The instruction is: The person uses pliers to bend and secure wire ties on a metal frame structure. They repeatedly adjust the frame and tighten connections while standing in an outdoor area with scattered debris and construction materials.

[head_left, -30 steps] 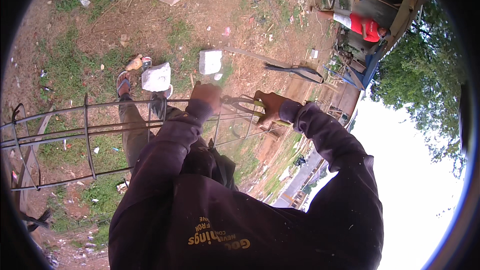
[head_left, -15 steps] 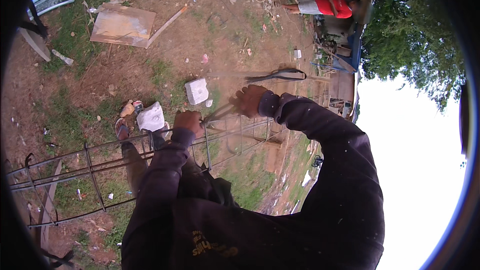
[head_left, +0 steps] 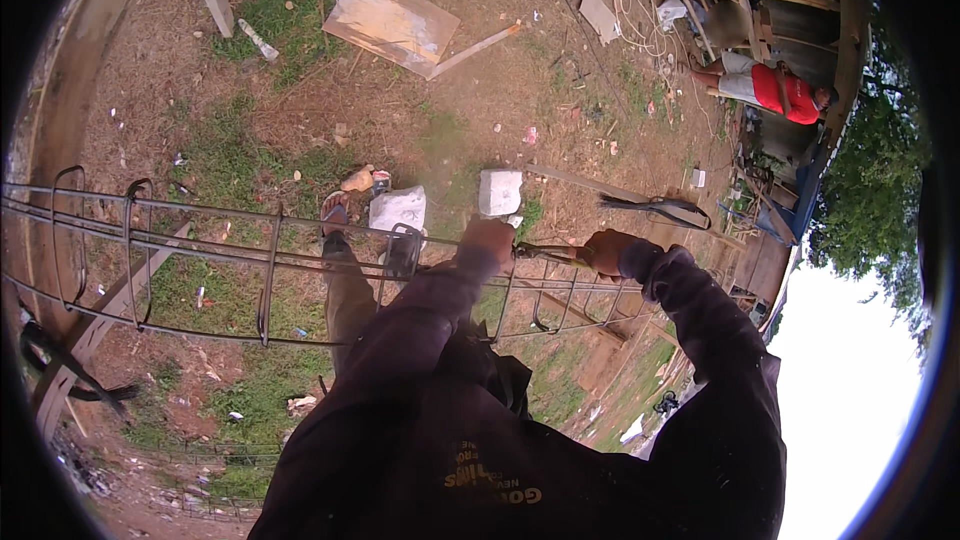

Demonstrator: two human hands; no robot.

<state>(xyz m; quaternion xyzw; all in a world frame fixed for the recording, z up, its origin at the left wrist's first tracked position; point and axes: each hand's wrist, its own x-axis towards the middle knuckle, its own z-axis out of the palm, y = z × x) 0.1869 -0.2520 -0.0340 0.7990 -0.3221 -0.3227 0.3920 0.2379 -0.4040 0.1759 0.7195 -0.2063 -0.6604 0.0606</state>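
Note:
A long rebar cage (head_left: 270,275) of steel bars and bent stirrups runs across in front of me. My left hand (head_left: 488,242) is closed at its upper bar, the fingers partly hidden behind the knuckles. Just to the right, my right hand (head_left: 604,254) is wrapped round the handles of a pair of pincers (head_left: 550,253). The pincers lie almost level, their jaws pointing left at the bar and a stirrup beside my left hand. Any tie wire in the jaws is too small to make out.
Two white blocks (head_left: 500,192) (head_left: 398,209) sit on the ground beyond the cage. A wooden plank (head_left: 115,315) lies under its left part. Farther off are a stained board (head_left: 390,22), black strips (head_left: 655,208), and a person in a red shirt (head_left: 783,92) by a shed.
My view has swung, so the cage and ground sit farther right and flatter. The blurred pincers have come down level, their jaws now beside my left hand at the bar.

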